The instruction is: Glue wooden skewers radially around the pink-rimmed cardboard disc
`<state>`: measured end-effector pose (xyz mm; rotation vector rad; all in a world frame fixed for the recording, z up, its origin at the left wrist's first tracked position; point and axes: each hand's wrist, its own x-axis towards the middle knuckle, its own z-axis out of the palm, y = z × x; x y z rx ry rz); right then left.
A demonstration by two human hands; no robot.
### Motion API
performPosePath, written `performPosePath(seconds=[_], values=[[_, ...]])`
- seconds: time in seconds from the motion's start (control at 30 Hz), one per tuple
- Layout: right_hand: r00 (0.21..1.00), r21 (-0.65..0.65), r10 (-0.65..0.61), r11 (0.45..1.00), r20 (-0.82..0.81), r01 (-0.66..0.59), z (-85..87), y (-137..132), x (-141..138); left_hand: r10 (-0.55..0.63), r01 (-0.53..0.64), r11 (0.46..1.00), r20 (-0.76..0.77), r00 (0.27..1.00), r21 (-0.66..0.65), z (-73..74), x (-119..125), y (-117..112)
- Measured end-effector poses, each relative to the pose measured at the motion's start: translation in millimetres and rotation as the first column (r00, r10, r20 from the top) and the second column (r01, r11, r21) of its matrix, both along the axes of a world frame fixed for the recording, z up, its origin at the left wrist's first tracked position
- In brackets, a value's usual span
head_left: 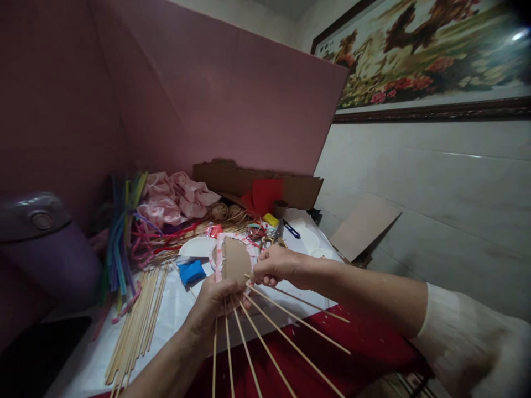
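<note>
A cardboard piece [238,260] edged with pink and white fabric is held up in front of me. My left hand [209,307] grips its lower edge, thumb on top. Several thin wooden sticks [249,358] fan out from that edge towards me. My right hand [276,266] is closed at the right side of the cardboard, fingers curled around the end of a wooden stick [315,305] that slants down to the right. The exact hold of the fingertips is partly hidden. Scissors [271,241] lie just behind my right hand.
Loose wooden sticks [133,331] lie at the left. Colourful pipe cleaners [118,237], pink cloth [176,199], twine balls [227,213], a blue packet [191,272], a white plate [198,247] and a blue cutter [291,229] surround the work. A purple bin [45,249] stands left.
</note>
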<state>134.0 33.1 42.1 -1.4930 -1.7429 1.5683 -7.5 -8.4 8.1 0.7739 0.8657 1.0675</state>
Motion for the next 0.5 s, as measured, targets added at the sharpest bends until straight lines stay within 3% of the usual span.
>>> performPosePath(seconds=[0.27, 0.5], values=[[1.0, 0.01, -0.014, 1.0, 0.018, 0.014, 0.0, 0.0, -0.5, 0.025, -0.025, 1.0, -0.001, 1.0, 0.019, -2.1, 0.4, 1.4], [1.0, 0.023, -0.007, 1.0, 0.003, 0.007, -2.3, 1.9, 0.2, 0.07, -0.071, 0.997, 0.015, 0.997, 0.022, 7.2, 3.1, -7.0]])
